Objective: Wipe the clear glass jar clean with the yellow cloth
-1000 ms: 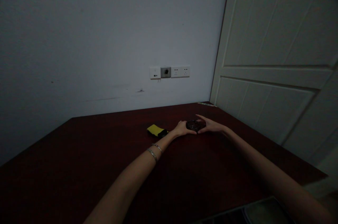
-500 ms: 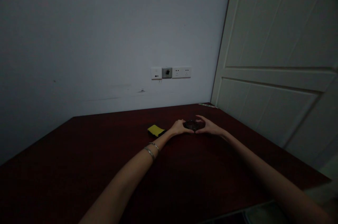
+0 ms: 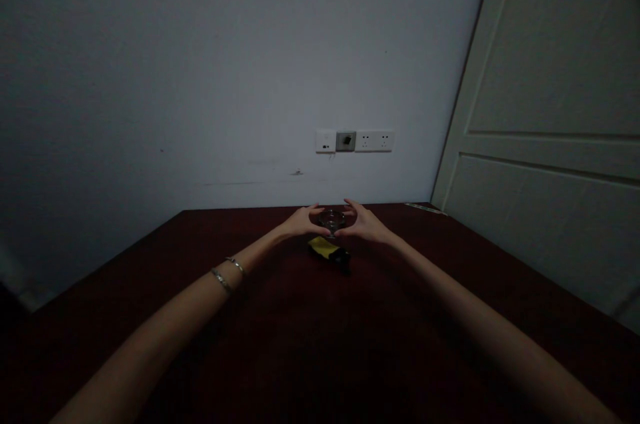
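Toward the far side of the dark red counter point(image 3: 300, 351), the left hand point(image 3: 300, 221) and the right hand point(image 3: 367, 225) grasp a small round glass dish point(image 3: 333, 218) between their fingertips, one from each side; whether anything lies in it, or whether it rests on the counter, is too dim to tell. Just nearer than the dish, a yellow-and-black object point(image 3: 327, 249) lies flat on the counter, and two bracelets point(image 3: 227, 272) circle the left wrist. Behind stands a pale wall point(image 3: 200, 77) with a row of sockets point(image 3: 355, 141), and a white panelled door point(image 3: 550, 144) fills the right.
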The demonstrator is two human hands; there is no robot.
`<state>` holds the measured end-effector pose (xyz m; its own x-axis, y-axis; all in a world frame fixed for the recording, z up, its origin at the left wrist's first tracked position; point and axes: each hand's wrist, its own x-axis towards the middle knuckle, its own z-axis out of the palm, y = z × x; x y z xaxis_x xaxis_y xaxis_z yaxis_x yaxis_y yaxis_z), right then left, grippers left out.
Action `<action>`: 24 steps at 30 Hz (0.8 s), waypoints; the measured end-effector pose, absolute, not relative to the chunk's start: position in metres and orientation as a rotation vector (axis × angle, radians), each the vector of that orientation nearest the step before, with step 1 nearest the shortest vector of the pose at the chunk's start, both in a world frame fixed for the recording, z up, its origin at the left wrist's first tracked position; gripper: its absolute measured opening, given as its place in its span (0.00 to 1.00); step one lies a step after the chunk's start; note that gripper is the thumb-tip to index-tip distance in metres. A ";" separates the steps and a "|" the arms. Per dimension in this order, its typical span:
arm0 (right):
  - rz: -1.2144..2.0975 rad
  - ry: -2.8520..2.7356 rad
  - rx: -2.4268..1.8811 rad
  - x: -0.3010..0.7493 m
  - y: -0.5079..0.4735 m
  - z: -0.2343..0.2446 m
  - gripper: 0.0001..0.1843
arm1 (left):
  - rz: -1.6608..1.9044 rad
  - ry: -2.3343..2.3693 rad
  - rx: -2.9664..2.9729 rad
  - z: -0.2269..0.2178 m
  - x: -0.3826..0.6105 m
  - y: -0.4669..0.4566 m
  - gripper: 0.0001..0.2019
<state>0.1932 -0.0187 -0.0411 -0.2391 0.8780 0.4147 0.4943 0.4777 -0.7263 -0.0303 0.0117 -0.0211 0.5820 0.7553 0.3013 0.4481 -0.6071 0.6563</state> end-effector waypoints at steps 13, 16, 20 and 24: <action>0.655 -2.035 -0.912 -0.004 0.007 -0.061 0.61 | 0.671 1.400 2.277 -0.029 -0.229 0.003 0.38; 0.648 -2.057 -0.891 -0.030 0.009 -0.069 0.61 | 0.649 1.371 2.277 -0.036 -0.255 0.000 0.37; 0.628 -2.084 -0.883 -0.051 0.009 -0.081 0.62 | 0.618 1.333 2.272 -0.048 -0.277 -0.003 0.33; 0.612 -2.109 -0.892 -0.059 0.005 -0.093 0.62 | 0.565 1.400 2.267 -0.058 -0.286 -0.007 0.35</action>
<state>-0.0595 0.0050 -0.0932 -0.4737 0.7548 0.4538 0.3946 0.6426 -0.6568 -0.2863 -0.0069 -0.0581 0.4120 0.9030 0.1219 0.7346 -0.4083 0.5419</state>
